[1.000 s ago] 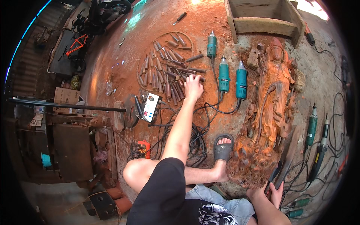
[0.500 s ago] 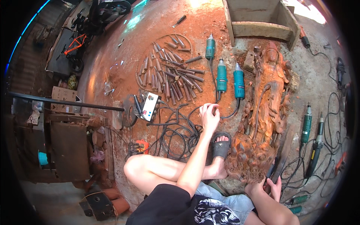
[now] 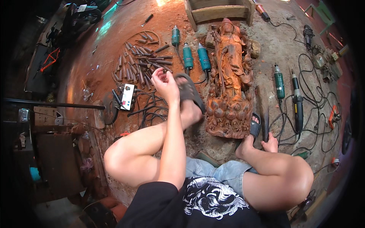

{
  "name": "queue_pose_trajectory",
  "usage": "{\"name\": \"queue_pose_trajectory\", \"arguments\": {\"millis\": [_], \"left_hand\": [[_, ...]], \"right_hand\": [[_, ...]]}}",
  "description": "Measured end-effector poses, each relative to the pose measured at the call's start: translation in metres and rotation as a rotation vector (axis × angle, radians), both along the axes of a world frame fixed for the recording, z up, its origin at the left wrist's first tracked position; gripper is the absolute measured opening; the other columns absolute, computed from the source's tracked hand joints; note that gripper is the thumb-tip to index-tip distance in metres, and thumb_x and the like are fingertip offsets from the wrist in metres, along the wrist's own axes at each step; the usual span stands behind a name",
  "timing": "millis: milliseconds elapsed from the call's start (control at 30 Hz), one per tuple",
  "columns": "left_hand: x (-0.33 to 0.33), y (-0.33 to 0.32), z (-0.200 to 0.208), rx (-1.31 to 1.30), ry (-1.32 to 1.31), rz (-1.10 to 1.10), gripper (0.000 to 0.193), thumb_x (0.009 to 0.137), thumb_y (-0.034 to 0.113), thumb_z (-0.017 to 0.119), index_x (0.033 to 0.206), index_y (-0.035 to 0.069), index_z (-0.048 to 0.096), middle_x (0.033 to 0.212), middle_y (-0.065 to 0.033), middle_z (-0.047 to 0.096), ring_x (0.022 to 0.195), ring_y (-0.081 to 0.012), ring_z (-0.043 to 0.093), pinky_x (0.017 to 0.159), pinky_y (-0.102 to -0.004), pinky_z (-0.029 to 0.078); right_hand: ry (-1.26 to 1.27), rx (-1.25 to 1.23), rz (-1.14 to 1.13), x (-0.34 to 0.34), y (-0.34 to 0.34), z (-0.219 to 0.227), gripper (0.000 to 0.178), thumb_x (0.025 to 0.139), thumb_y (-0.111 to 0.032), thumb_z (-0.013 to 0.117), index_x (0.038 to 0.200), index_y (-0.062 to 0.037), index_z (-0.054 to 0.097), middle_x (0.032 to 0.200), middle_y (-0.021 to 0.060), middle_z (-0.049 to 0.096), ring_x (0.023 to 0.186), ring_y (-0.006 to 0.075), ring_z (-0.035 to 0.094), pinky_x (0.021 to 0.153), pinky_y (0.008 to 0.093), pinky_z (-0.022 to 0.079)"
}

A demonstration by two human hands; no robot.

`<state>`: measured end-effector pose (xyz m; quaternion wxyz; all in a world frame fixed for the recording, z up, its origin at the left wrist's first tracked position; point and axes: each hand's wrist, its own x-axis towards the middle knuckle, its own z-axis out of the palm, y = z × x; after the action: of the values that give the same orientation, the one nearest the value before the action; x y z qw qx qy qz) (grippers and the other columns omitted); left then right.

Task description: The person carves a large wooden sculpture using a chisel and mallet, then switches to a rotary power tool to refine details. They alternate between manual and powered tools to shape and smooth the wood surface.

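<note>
A carved wooden statue (image 3: 231, 64) of a robed standing figure lies on the floor in front of me, its ornate base toward me. My left hand (image 3: 166, 83) is raised over the near edge of a pile of chisels (image 3: 138, 64), fingers curled together; what they hold, if anything, is hidden. Low beside my right foot, my right hand (image 3: 270, 144) closes on the near end of a long dark wooden bar (image 3: 263, 102), which lies along the statue's right side. Three teal rotary grinders (image 3: 188, 57) stand between the chisels and the statue.
A white control box (image 3: 128, 97) and tangled black cables (image 3: 152, 114) lie at left. Right of the bar are a green grinder (image 3: 279, 81) and a black power tool (image 3: 297, 110) with cords. A wooden box frame (image 3: 220, 13) stands beyond the statue's head. My sandalled feet flank its base.
The view has shifted, putting the statue farther up and left. My left foot has moved away from the statue toward the grinders, and my left hand has gone left toward the chisels.
</note>
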<state>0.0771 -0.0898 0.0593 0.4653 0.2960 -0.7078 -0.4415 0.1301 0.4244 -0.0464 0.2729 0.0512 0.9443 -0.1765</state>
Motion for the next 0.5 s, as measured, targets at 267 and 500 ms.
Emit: {"name": "queue_pose_trajectory", "arguments": {"millis": [267, 500], "left_hand": [[0.032, -0.064, -0.084, -0.056, -0.434, -0.055, 0.019, 0.093, 0.012, 0.070, 0.110, 0.004, 0.072, 0.095, -0.0109, 0.070, 0.083, -0.0216, 0.066, 0.077, -0.0383, 0.055], [0.018, -0.084, -0.126, -0.102, -1.012, -0.154, 0.041, 0.089, 0.023, 0.073, 0.130, 0.020, 0.064, 0.131, -0.0158, 0.053, 0.124, -0.0384, 0.054, 0.105, -0.0496, 0.047]], "right_hand": [[0.007, 0.000, 0.067, 0.005, -0.011, -0.008, 0.055, 0.075, -0.022, 0.080, 0.123, -0.0039, 0.061, 0.100, 0.0280, 0.074, 0.102, 0.0486, 0.070, 0.090, 0.0561, 0.055], [-0.037, -0.071, -0.024, 0.022, 0.017, -0.014, 0.064, 0.078, -0.012, 0.076, 0.138, -0.0066, 0.055, 0.101, 0.0272, 0.073, 0.100, 0.0471, 0.071, 0.087, 0.0525, 0.054]]}}
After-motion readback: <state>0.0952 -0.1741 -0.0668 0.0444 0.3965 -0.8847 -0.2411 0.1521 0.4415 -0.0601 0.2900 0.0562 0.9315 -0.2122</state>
